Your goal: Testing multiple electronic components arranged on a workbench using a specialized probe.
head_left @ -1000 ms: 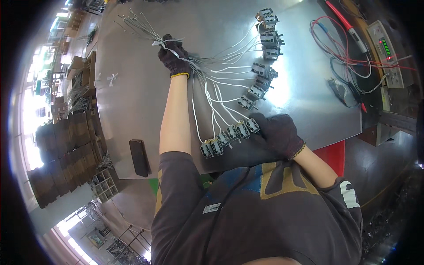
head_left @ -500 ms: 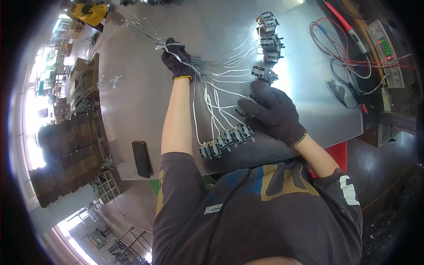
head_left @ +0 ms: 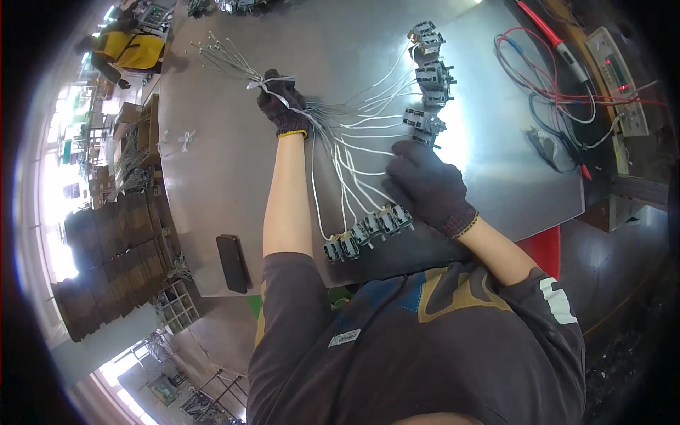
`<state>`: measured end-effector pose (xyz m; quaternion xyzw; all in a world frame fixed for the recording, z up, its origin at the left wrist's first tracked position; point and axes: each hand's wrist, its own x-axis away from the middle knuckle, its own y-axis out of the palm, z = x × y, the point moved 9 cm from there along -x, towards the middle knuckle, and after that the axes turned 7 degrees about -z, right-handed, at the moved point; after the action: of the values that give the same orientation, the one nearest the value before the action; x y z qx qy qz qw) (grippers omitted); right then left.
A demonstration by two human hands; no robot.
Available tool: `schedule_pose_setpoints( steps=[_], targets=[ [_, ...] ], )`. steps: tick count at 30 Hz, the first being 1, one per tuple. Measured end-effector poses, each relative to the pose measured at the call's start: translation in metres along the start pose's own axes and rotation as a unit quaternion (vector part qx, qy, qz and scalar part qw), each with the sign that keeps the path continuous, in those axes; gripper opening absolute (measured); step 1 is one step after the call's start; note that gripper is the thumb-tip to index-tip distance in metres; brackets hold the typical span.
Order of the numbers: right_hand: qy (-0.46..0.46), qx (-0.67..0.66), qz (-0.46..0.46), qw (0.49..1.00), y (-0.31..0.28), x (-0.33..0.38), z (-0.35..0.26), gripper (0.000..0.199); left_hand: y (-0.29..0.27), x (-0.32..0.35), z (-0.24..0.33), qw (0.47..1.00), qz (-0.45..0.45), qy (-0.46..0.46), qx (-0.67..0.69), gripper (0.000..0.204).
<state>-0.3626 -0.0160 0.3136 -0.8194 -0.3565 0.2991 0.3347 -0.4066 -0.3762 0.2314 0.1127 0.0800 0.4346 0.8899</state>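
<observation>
Right hand (head_left: 427, 185) lifted over white wires (head_left: 347, 152) (apparently touching), left hand (head_left: 281, 105) still gripping bundle

A pale boxy meter (head_left: 621, 78) with a small display sits far right.

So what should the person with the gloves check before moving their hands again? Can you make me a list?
1. Left hand grips the tied wire bundle: ok.
2. Right hand rests flat on the white wires; whether it pinches one: cannot tell.
3. Near row of grey connectors lies on the metal table, not hanging off: ok.
4. Far connectors lie on the table: ok.
5. White wires free of tangles: cannot tell.
6. Red leads lie apart from the white wires: ok.
</observation>
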Motion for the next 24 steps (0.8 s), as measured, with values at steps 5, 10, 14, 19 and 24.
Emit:
schedule_pose_setpoints(
  steps=[5, 10, 14, 19, 24],
  targets=[
    [-0.003, -0.031, 0.004, 1.000, -0.004, 0.015, 0.011, 0.028, -0.008, -0.009, -0.012, 0.999, 0.027, -0.021, 0.038, 0.039],
    [-0.081, -0.007, 0.051, 0.995, -0.007, 0.020, 0.001, 0.034, -0.021, -0.012, -0.006, 0.996, 0.035, 0.082, -0.023, 0.036],
    [-0.100, -0.074, 0.041, 0.991, -0.012, 0.010, 0.005, 0.040, -0.005, -0.003, -0.008, 0.999, -0.004, 0.033, -0.013, 0.034],
    [-0.135, -0.100, 0.004, 0.986, -0.005, -0.002, -0.002, 0.047, -0.008, -0.002, -0.003, 1.000, 0.005, 0.023, 0.003, 0.029],
    [-0.146, -0.122, 0.017, 0.982, 0.002, 0.002, -0.007, 0.053, -0.017, -0.011, -0.010, 0.998, 0.043, 0.037, 0.031, 0.028]
  ],
)
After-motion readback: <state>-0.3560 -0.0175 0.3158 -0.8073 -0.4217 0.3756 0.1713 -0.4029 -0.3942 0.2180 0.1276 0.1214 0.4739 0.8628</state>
